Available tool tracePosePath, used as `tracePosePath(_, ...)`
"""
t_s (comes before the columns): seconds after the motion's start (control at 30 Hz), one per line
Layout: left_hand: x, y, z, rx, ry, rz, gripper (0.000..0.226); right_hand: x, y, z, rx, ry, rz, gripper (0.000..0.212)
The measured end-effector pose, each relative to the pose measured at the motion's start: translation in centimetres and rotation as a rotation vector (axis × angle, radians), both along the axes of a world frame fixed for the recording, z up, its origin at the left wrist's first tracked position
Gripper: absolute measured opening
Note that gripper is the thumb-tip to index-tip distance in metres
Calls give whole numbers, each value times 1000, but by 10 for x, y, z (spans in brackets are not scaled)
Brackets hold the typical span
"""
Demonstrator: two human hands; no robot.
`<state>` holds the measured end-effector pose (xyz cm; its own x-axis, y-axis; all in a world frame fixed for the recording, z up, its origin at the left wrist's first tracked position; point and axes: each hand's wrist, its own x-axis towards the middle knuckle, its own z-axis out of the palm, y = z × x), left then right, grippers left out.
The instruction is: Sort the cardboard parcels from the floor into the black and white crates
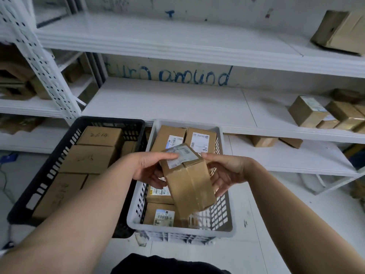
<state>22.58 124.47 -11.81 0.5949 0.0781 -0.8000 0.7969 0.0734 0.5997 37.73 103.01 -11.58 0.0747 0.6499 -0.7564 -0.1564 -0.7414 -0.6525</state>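
Note:
I hold one taped cardboard parcel [187, 180] with a white label on its upper face, tilted above the white crate [227, 218]. My left hand [150, 167] grips its left side and my right hand [227, 171] cups its right side. The white crate holds several labelled parcels [200, 140]. To its left the black crate [45, 175] holds several plain parcels [88, 159] with handwritten numbers.
White metal shelving [177, 107] stands behind both crates, with blue writing on the board at its back. More cardboard boxes [308, 111] lie on the right shelves, one large box [341, 30] on the top shelf. A perforated shelf post [39, 62] rises at left.

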Motion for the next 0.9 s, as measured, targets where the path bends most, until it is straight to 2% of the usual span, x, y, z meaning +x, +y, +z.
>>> tracePosePath(0.07, 0, -4, -6, 29, 55, 10, 63, -5, 4, -6, -66, 29, 1, 119)
tracePosePath(0.13, 3, -9, -16, 49, 83, 38, 68, -8, 5, -15, -127, 35, -36, 114)
tracePosePath(0.3, 14, -29, -52, 29, 131, 95, 74, -9, -5, -38, -249, -49, -200, 111)
tracePosePath(0.5, 31, -53, -86, 42, 173, 47, 63, -13, -10, -58, -333, -63, -274, 80)
tracePosePath(0.63, 37, -64, -99, 53, 219, 40, 55, -10, -17, -75, -417, 34, -320, 79)
tracePosePath(0.7, 40, -67, -107, 58, 206, 33, 55, -11, -19, -78, -406, 66, -353, 71)
tracePosePath(0.8, 48, -73, -117, 88, 182, 15, 60, -13, -19, -83, -367, 48, -389, 46)
tracePosePath(0.9, 53, -79, -122, 92, 178, 25, 58, -11, -16, -93, -353, 0, -433, 38)
